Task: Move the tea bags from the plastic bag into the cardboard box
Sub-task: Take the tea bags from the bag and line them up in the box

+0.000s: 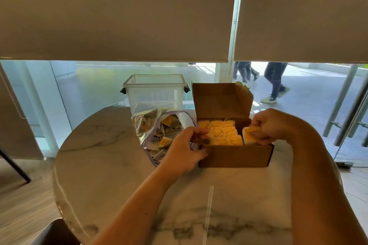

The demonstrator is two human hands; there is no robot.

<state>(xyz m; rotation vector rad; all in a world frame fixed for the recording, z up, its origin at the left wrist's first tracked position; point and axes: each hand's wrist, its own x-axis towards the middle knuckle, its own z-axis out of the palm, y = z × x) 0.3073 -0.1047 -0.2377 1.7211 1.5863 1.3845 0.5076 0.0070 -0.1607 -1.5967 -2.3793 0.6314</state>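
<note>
Head view gives us a round marble counter (111,175) in front of a window with the blinds half lowered. On it we see three containers. At the back stands a clear plastic tub (155,93) without lid; we can make out nothing inside it. In front of the tub lies the plastic bag (159,133), a zip bag with a purple edge, its mouth open toward the right. It is full of loose tea bags (165,141) with yellow tags, lying in disorder. Just to the right of the bag, touching it or nearly so, stands the cardboard box (236,156) with its lid raised at the back. Inside the box, rows of tea bags with yellow tags (221,133) stand packed together and fill the left and middle part.

Our left hand (185,151) rests at the left front corner of the box, the thumb on the outer wall and the fingers (197,132) curled over the rim, touching the packed row. Our right hand (272,125) is over the right end of the box, its fingers bent and pinching one tea bag (250,135), which stands upright in the free space beside the packed rows, already partly inside the box.

Behind the glass, legs of people walking are visible on the pavement.
</note>
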